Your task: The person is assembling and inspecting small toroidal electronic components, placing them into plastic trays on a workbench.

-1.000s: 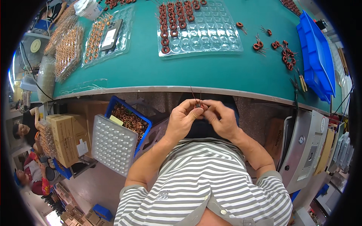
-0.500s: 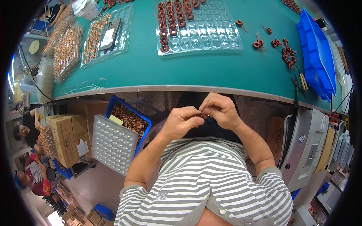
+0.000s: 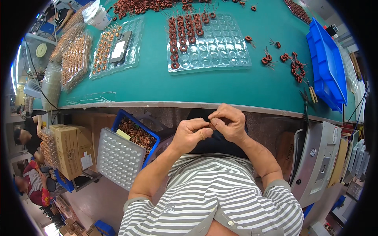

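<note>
Two-handed pinch on a copper-wound toroid coil, print all around
Fingers of the left hand and right hand are clamped on the coil between them, mostly hidden, just short of the table. Right of the fingers, a brown carton shows dark printed lettering; well left, another cardboard box has print and a white label. Between that box and the fingers: a yellow note. Ahead-left, a smartphone wears a white patch, and a white tub has blue handwriting. Body-side of the fingers, the striped shirt has an embroidered logo.
</note>
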A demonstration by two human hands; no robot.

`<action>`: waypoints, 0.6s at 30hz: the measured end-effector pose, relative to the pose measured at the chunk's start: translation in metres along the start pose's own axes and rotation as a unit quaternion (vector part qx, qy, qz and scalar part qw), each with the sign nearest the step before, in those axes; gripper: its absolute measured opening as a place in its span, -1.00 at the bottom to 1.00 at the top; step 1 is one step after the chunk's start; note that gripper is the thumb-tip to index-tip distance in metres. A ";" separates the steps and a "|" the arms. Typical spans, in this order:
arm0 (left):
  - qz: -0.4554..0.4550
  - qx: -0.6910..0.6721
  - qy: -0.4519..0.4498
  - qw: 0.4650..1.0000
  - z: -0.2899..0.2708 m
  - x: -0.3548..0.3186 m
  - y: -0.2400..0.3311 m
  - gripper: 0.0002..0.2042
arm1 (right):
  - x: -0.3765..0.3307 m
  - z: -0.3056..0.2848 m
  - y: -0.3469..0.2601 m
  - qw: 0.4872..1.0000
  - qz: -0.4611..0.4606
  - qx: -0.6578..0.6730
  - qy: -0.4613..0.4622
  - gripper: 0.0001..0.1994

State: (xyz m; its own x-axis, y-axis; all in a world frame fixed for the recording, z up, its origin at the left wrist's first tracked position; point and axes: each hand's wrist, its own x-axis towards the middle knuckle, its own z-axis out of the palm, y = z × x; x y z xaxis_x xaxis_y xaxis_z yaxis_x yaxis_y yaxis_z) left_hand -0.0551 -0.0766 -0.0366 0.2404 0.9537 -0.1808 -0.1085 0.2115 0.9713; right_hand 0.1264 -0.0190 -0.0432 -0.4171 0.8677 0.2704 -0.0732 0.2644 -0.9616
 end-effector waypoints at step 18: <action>0.011 -0.013 0.137 0.990 -0.021 0.028 0.001 -0.79 | 0.045 -0.002 -0.009 0.965 0.244 0.041 -0.088 -0.82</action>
State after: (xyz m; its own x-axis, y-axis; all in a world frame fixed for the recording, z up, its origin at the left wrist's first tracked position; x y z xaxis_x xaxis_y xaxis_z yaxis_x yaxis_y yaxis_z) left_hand -0.0683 -0.0458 -0.0441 -0.0337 0.9797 -0.1977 -0.1365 0.1914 0.9720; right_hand 0.1102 0.0182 -0.0221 -0.5669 0.7939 -0.2199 0.1021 -0.1972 -0.9750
